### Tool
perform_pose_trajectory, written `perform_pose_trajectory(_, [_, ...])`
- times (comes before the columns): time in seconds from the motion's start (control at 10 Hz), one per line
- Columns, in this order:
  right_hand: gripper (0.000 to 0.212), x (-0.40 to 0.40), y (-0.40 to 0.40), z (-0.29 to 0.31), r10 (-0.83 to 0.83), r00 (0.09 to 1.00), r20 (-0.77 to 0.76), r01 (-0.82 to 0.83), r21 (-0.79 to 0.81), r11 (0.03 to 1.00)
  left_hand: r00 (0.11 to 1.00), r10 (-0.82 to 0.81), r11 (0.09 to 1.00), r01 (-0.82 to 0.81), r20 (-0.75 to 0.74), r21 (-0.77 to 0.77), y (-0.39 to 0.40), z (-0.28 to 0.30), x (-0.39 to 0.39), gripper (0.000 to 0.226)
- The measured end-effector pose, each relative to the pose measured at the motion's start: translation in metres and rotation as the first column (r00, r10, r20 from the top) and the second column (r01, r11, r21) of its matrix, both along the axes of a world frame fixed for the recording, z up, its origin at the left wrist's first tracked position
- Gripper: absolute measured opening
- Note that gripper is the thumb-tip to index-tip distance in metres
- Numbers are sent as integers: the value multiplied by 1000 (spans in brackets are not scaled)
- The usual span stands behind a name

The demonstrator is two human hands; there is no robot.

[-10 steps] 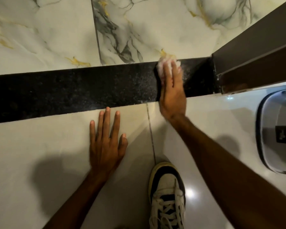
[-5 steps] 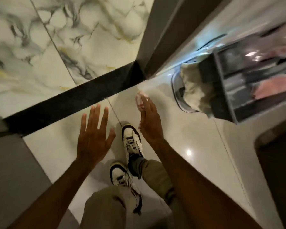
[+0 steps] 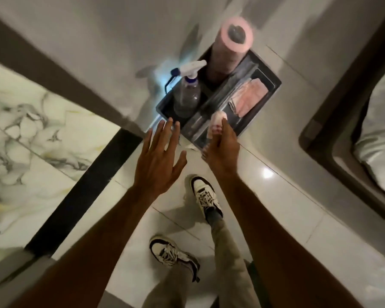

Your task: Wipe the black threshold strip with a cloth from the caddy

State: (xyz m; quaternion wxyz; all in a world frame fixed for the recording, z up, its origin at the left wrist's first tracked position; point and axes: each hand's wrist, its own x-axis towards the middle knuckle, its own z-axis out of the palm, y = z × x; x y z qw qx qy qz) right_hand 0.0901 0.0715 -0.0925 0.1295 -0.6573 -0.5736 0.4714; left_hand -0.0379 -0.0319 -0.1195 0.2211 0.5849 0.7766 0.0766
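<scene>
A person stands on pale glossy floor tiles [image 3: 298,218], the black threshold strip [image 3: 82,192] running diagonally at left beside marble-patterned tile [image 3: 31,130]. Far of the hands sits a dark caddy [image 3: 273,85] holding a pink roll [image 3: 233,38], a spray bottle [image 3: 187,94] and folded pink cloths [image 3: 247,96]; no writing is legible. The right hand [image 3: 222,150] pinches a crumpled cloth [image 3: 217,123] over the caddy's near edge. The left hand [image 3: 158,161] hovers, fingers spread, clear floor beneath.
</scene>
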Motion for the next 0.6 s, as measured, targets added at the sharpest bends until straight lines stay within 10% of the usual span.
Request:
perform_pose_trajectory(0.2, [53, -16, 66, -87, -167, 972, 168, 193, -152, 969, 998, -60, 991, 55, -38, -123, 46, -63, 12, 84])
perform_pose_trajectory(0.6, [69, 24, 73, -105, 149, 982, 112, -129, -168, 977, 986, -90, 965, 53, -137, -256, 56, -102, 15, 89])
